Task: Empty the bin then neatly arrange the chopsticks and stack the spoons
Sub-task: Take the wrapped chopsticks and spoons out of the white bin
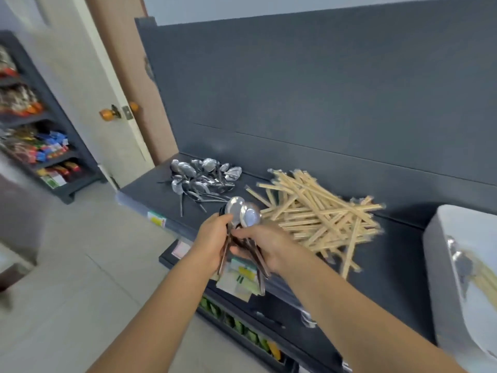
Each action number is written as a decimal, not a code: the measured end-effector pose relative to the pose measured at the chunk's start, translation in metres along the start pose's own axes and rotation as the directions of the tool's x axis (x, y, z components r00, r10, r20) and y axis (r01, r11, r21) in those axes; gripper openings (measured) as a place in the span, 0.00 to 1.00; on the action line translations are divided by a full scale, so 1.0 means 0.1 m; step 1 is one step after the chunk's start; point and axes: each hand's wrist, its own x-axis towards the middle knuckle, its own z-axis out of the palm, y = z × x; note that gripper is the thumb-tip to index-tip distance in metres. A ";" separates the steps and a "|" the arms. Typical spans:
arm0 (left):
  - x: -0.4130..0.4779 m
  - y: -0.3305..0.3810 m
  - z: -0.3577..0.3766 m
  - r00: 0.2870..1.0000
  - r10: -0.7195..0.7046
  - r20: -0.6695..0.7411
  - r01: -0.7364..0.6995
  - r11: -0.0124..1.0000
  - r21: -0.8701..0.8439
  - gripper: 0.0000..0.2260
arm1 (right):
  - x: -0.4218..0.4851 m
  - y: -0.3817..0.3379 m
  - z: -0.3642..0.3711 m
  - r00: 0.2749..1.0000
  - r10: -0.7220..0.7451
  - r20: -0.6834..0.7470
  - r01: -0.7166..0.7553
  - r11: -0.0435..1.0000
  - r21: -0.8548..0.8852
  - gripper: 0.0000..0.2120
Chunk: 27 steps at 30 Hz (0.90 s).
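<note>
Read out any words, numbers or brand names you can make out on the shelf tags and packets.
No text here can be read.
Yellow-green shelf tag: printed, too blurred.
Pink shelf tag: too blurred.
Paper cards at the shelf's front edge: print too small.
Snack packets on the left rack: too blurred.

wall (309, 84): dark grey panel | floor (88, 265): pale tiles | door (88, 84): white, orange knob (105, 113) | shelving (40, 117): packets

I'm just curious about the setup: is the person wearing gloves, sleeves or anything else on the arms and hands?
No. The left hand and right hand are bare, without gloves. The left forearm and right forearm are bare too: no sleeves, watch or bracelet show. Rings are too blurred to judge.
</note>
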 end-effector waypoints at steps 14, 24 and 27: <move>2.05 0.58 -1.33 0.975 -0.086 0.206 0.017 0.949 0.316 0.06 | 2.20 -0.24 1.07 0.991 -0.055 -0.123 0.039 0.992 -0.122 0.09; 3.89 0.94 -1.21 0.927 -0.050 0.372 -0.202 0.768 0.608 0.06 | 3.65 -0.78 1.03 0.859 -0.277 -0.431 0.004 0.845 -0.535 0.08; 4.18 0.97 -1.13 0.869 -0.059 0.491 -0.357 0.613 0.705 0.06 | 3.78 -0.80 1.00 0.831 -0.290 -0.475 -0.050 0.812 -0.582 0.07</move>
